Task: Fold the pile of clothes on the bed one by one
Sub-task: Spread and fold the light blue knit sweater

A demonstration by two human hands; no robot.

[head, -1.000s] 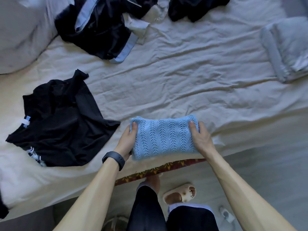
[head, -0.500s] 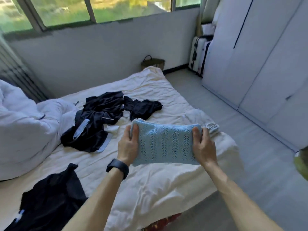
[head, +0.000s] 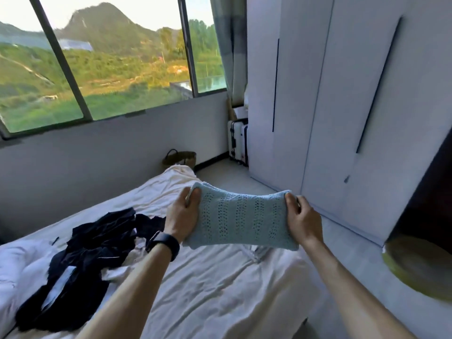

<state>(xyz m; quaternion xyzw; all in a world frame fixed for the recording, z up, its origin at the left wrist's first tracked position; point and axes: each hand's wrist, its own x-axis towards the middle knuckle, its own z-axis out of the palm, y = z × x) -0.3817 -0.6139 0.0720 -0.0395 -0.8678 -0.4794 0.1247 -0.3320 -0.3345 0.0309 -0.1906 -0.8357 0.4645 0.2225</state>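
Note:
A folded light-blue knitted garment hangs in the air above the bed, stretched flat between both hands. My left hand grips its left end, thumb on top, a black watch on that wrist. My right hand grips its right end. A pile of dark clothes with pale trim lies unfolded on the white sheet to the left. A pale folded cloth peeks out just under the blue garment on the bed's right side.
White wardrobe doors line the right wall, with floor between them and the bed. A suitcase and a woven basket stand by the far wall under the window. A white duvet bunches at the left.
Both hands lifted the blue garment off the bed's front edge and carried it up and forward. My view rose from the sheet to the window and wardrobe.

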